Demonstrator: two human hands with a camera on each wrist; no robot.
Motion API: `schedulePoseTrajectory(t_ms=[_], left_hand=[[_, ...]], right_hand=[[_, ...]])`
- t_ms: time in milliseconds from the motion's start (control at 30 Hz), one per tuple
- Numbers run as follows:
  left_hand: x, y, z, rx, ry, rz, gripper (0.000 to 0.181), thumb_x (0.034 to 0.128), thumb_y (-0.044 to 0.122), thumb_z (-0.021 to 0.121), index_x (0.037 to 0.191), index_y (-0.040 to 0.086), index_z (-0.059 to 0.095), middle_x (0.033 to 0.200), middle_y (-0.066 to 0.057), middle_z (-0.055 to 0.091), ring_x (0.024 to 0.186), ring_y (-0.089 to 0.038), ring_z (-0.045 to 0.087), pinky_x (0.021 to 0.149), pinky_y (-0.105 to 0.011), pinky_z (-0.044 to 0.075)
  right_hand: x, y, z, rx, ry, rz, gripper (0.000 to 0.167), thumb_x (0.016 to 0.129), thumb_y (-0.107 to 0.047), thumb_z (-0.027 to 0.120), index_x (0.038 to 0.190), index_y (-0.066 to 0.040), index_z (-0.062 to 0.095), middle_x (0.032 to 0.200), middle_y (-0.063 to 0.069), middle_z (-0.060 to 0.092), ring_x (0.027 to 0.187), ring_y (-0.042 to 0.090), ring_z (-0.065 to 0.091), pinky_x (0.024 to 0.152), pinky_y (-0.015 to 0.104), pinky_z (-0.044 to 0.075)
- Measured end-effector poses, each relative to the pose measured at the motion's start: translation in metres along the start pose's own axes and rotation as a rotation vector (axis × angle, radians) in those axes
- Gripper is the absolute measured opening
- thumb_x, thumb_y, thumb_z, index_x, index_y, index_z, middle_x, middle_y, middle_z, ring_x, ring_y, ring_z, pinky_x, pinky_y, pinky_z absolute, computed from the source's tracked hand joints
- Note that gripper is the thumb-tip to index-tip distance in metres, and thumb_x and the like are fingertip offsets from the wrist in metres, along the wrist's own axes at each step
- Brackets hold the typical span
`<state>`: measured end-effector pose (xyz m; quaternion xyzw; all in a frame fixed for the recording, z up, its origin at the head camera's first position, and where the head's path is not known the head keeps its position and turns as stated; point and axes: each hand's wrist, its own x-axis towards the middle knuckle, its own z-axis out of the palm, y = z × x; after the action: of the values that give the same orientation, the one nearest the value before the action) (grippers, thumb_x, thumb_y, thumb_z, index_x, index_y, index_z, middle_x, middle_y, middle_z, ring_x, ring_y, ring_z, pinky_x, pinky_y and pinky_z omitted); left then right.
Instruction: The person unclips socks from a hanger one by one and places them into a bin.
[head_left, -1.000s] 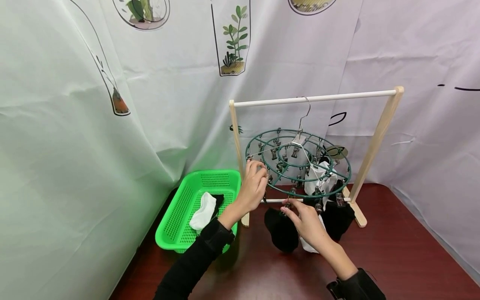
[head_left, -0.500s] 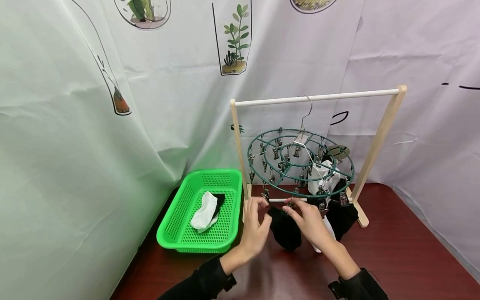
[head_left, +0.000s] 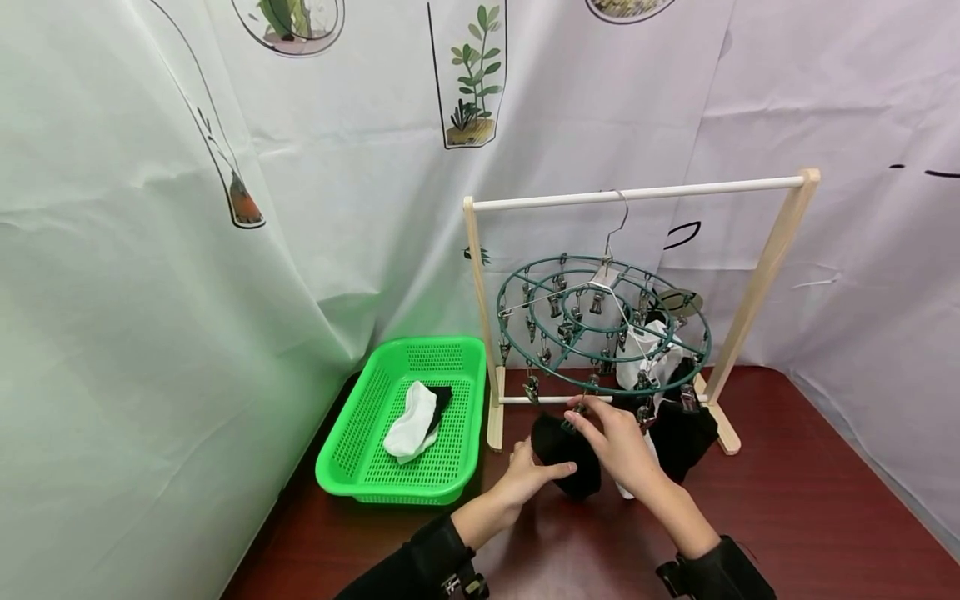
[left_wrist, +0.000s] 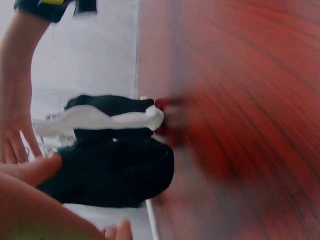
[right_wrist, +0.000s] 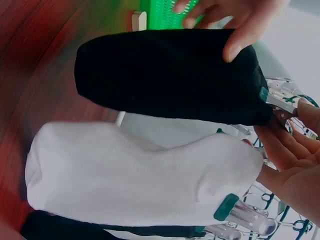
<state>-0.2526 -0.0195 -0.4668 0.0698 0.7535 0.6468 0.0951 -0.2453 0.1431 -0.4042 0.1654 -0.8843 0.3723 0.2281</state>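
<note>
A black sock (head_left: 558, 442) hangs from a metal clip (right_wrist: 281, 104) at the front of a round green hanger (head_left: 562, 367). My right hand (head_left: 622, 446) pinches that clip between thumb and fingers. On the sock's left side is my left hand (head_left: 517, 483); its thumb lies over the cloth, and the right wrist view shows the other fingers (right_wrist: 192, 14) apart beyond the edge. Beside the black sock, a white sock (right_wrist: 140, 175) hangs from another clip. The left wrist view has the left thumb (left_wrist: 45, 169) in front of the black sock (left_wrist: 120, 172).
A green basket (head_left: 330, 479) at the left holds a white and a black sock (head_left: 412, 421). The hanger hooks onto a white rod (head_left: 555, 201) with wooden side posts (head_left: 765, 275). More black and white socks (head_left: 678, 437) hang at the right. Printed cloth hangs behind the table (head_left: 810, 500).
My left hand has come down from the hanger's left rim, past a front clip, to the black sock. The right hand keeps its hold on the clip.
</note>
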Motion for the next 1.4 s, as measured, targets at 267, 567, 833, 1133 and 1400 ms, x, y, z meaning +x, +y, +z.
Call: schedulePoseTrajectory(t_ms=[267,567,833,1133,1400], left_hand=[[-0.002,-0.009,-0.003,-0.12,-0.176,-0.023,0.034,0.097,0.029,0.062,0.123,0.007,0.065,0.118,-0.008,0.07,0.111,-0.015,0.062,0.103,-0.043,0.044],[-0.005,-0.014,-0.007,-0.15,-0.197,0.092,0.043,0.1033,0.038,0.047,0.124,0.003,0.063,0.105,-0.01,0.071,0.082,-0.006,0.064,0.073,-0.022,0.051],[-0.006,-0.013,-0.014,-0.096,-0.169,0.122,0.046,0.1036,0.042,0.044,0.125,0.007,0.063,0.116,-0.011,0.069,0.09,-0.005,0.062,0.078,-0.023,0.05],[-0.006,-0.01,-0.018,-0.075,-0.142,0.144,0.044,0.105,0.037,0.043,0.123,0.003,0.064,0.113,-0.013,0.07,0.088,-0.003,0.061,0.077,-0.021,0.05],[-0.01,-0.01,-0.018,-0.052,-0.168,0.138,0.043,0.1051,0.036,0.043,0.123,0.004,0.064,0.112,-0.014,0.07,0.086,-0.005,0.061,0.076,-0.022,0.05]], right_hand=[[0.0,0.004,-0.001,-0.008,-0.022,0.042,0.026,0.099,-0.025,0.06,0.112,-0.005,0.068,0.092,0.005,0.072,0.08,0.018,0.065,0.072,0.037,0.052],[0.005,0.007,-0.01,-0.068,-0.042,0.174,0.04,0.099,-0.039,0.057,0.108,-0.002,0.068,0.084,0.007,0.068,0.066,0.013,0.057,0.06,0.031,0.046],[0.004,0.009,-0.009,-0.075,-0.07,0.191,0.042,0.097,-0.042,0.059,0.067,-0.012,0.054,0.052,-0.004,0.038,0.046,0.011,0.035,0.048,0.024,0.03],[0.004,0.012,0.002,-0.071,0.099,-0.072,0.041,0.092,-0.02,0.069,0.058,-0.016,0.045,0.052,-0.01,0.029,0.045,0.0,0.024,0.046,0.019,0.024],[0.002,0.01,-0.002,-0.053,0.225,-0.278,0.04,0.082,-0.003,0.075,0.058,-0.017,0.046,0.053,-0.013,0.03,0.048,-0.006,0.023,0.045,0.014,0.022]])
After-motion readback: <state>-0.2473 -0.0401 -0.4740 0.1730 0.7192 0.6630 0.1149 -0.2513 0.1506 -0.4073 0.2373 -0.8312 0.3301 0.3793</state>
